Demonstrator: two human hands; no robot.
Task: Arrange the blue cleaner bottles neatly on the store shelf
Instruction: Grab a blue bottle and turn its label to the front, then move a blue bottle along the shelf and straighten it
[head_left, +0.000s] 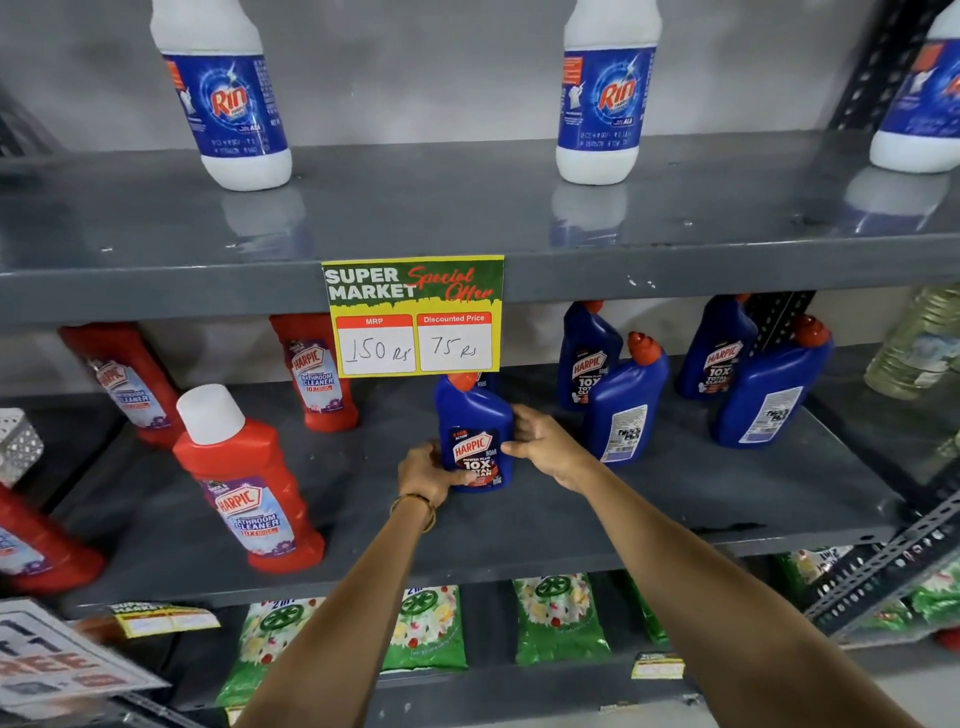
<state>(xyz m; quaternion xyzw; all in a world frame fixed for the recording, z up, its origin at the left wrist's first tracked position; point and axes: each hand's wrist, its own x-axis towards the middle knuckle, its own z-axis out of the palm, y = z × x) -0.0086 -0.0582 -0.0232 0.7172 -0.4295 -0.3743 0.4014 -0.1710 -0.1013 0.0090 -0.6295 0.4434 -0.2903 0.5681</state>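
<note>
A blue Harpic cleaner bottle (474, 415) with a red cap stands upright in the middle of the grey middle shelf (519, 514), label facing me. My left hand (423, 470) grips its lower left side and my right hand (543, 444) wraps its right side. Several more blue cleaner bottles stand to the right: one at the back (587, 353), one in front of it with its back label showing (626, 405), another at the back (717, 348), and a tilted one (769, 389).
Red Harpic bathroom cleaner bottles (249, 493) fill the shelf's left half. A yellow price sign (415, 317) hangs from the upper shelf edge, above the held bottle. White Rin bottles (602, 93) stand on the upper shelf. Green packets (558, 618) lie on the lower shelf.
</note>
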